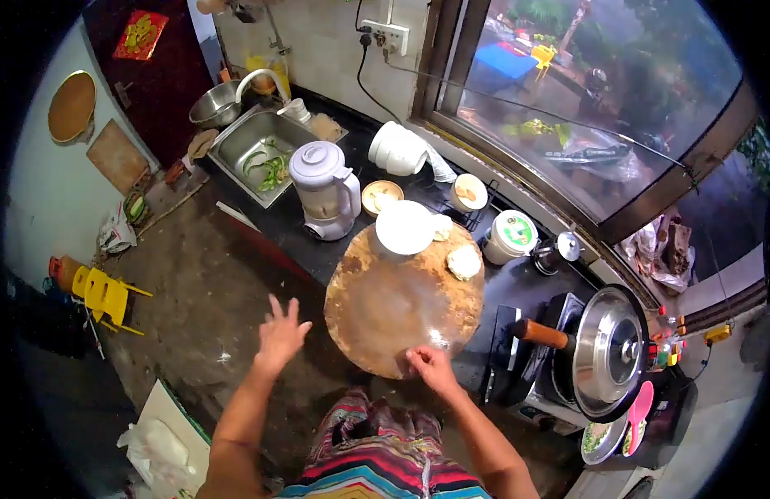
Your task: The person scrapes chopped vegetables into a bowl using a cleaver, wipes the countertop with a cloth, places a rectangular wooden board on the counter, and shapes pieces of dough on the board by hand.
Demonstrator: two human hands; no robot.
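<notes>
My left hand (283, 334) hangs in the air left of the round wooden board (385, 299), fingers spread and holding nothing. At the board's near edge is my right hand (431, 367), its fingers curled together; whether something small is between them cannot be made out. The board's middle looks wet or dusted. A white bowl (404, 227) sits at its far edge, with a pale dough-like lump (464, 262) at the right and a smaller one (441, 227) beside the bowl.
A blender (321, 191) stands left of the board, near a sink (260, 150) with green scraps. Right of the board are a lidded white tub (511, 236), a black knife-like tool (500, 341) and a stove with a lidded pan (605, 353). A yellow chair (104, 295) stands at left.
</notes>
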